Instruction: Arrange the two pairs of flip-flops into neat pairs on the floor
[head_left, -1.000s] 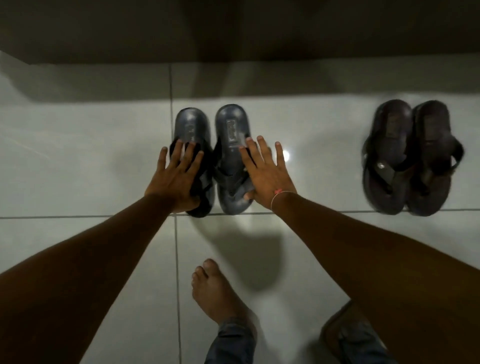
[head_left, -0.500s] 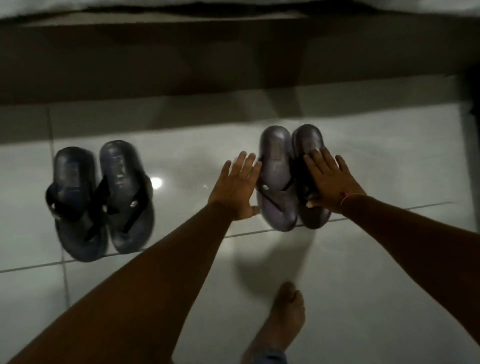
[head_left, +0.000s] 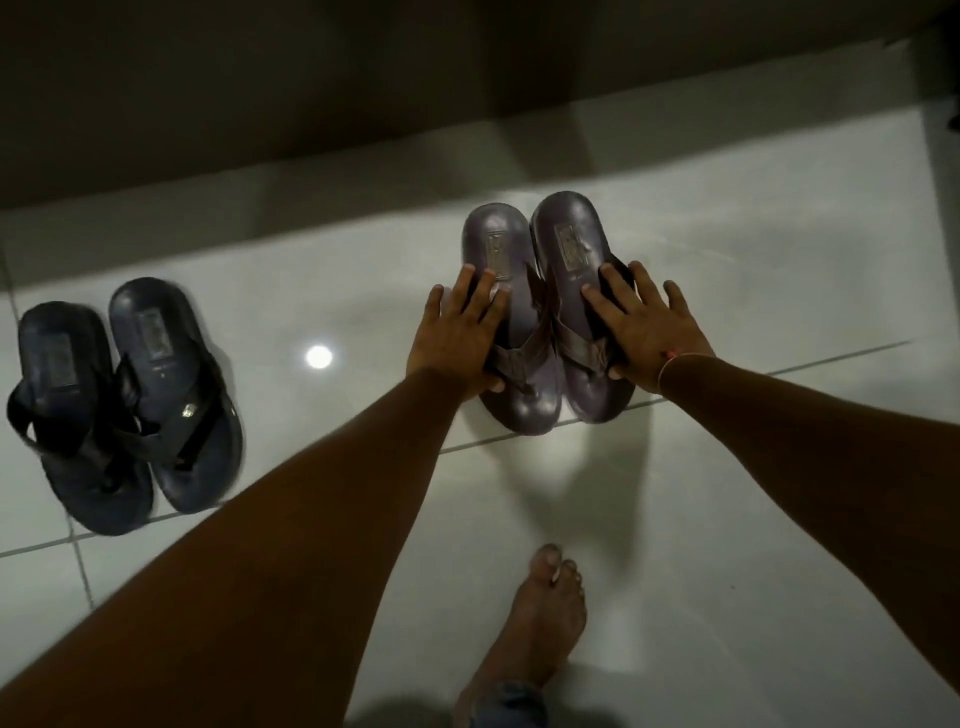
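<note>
Two pairs of flip-flops sit on the shiny white tile floor (head_left: 753, 260). The brown pair (head_left: 545, 312) is near the far edge of the floor, close to the dark wall (head_left: 311, 78). Its two shoes lie side by side and touch each other. The left hand (head_left: 454, 338) lies flat on the left brown shoe, with its fingers spread wide and the thumb by the strap. The right hand (head_left: 647, 332) lies flat on the right brown shoe, fingers spread too. It has a thin band (head_left: 675, 358) on the wrist. Neither hand is pinching anything.

The black pair (head_left: 124, 410) is well apart, toward the left edge of the floor. Its shoes also lie side by side. A bare foot (head_left: 545, 618) stands on the near part of the floor.
</note>
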